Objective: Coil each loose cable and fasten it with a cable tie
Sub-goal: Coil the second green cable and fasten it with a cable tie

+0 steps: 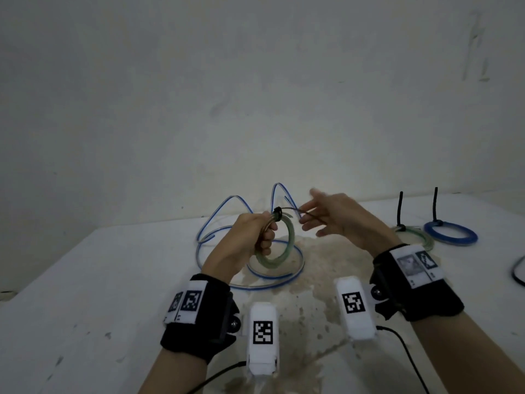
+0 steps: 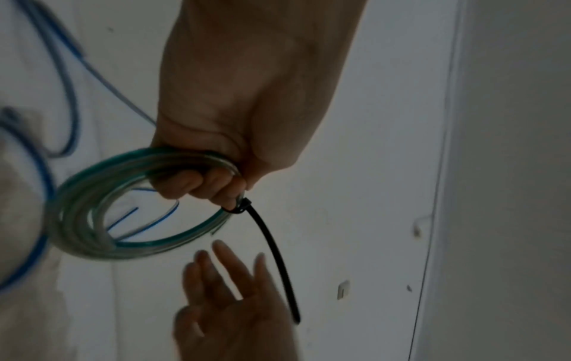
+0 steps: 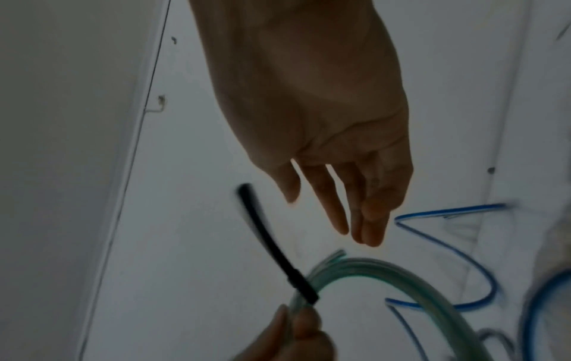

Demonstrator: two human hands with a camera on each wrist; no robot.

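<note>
My left hand grips a coil of green cable above the table, fingers curled round its top. A black cable tie is cinched around the coil beside my fingers, and its long tail sticks out to the right. In the left wrist view the same green coil hangs from my fist with the tie tail pointing away. My right hand hovers just right of the tail with fingers spread, holding nothing; the right wrist view shows its fingers apart from the tie.
A loose blue cable loops over the table behind and under my hands. At the right lie a tied green coil and a tied blue coil, ties sticking up. A black cord enters at the right edge.
</note>
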